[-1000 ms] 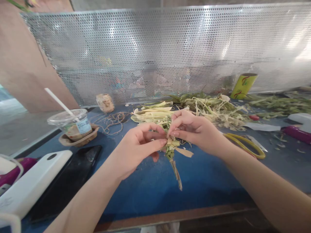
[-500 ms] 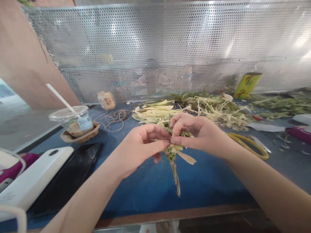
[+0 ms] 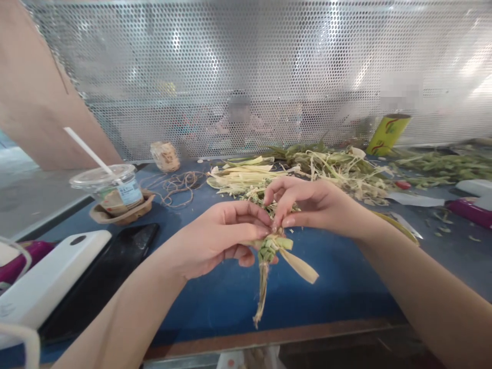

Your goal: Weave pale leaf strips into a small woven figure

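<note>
A small bundle of woven green and straw-coloured plant strips [image 3: 268, 250] is held above the blue tabletop, its dry stalk ends hanging toward me. My left hand [image 3: 221, 233] pinches it from the left, thumb on top and the other fingers curled below. At its upper part, my right hand [image 3: 317, 207] is closed with bent fingertips pressing on the strips. One pale flat strip [image 3: 300, 266] sticks out to the lower right. Behind the hands lies a pile of pale cut strips [image 3: 240, 177]. My fingers partly hide the bundle's middle.
To the left stand a lidded plastic cup [image 3: 109, 189] with a straw, a black phone [image 3: 115, 271] and a white power bank [image 3: 57, 277]. Loose twine [image 3: 180, 187] lies near a jar [image 3: 165, 156]. Dried leaves [image 3: 342, 169], scissors [image 3: 400, 228] and a yellow tube [image 3: 388, 134] are right.
The bundle has turned so its stalk ends swing left and the pale strip points further down right. My right fingertips have shifted slightly on it.
</note>
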`<state>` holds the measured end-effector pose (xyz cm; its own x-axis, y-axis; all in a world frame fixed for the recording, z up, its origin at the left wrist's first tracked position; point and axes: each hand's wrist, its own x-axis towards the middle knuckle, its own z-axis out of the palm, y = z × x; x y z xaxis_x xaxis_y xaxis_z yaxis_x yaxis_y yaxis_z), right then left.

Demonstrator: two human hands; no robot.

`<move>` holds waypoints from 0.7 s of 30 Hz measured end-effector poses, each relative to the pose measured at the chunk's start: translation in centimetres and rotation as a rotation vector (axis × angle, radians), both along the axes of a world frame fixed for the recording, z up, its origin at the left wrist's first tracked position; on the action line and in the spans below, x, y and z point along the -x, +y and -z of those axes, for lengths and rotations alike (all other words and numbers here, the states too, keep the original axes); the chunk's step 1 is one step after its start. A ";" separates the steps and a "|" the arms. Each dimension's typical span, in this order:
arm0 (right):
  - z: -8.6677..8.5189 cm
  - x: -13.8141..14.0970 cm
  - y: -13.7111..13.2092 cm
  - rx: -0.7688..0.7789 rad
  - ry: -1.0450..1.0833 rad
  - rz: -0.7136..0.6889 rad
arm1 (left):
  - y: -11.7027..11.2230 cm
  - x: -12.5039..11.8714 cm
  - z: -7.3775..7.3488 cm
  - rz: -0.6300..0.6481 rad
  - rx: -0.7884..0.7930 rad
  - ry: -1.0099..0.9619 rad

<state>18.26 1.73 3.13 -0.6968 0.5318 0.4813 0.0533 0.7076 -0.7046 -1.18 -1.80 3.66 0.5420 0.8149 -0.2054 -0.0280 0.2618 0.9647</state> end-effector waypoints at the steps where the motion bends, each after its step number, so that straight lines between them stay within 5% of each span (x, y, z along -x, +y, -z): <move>1: -0.1 -0.2 0.1 0.010 -0.010 -0.019 | 0.0 0.1 0.0 0.014 0.010 0.003; 9: -0.7 -0.7 -0.7 -0.079 -0.143 0.011 | 0.4 0.0 0.2 -0.051 0.057 0.097; 21: -0.7 -0.2 -1.7 -0.189 -0.070 0.048 | 0.4 -0.1 0.0 -0.005 0.036 0.086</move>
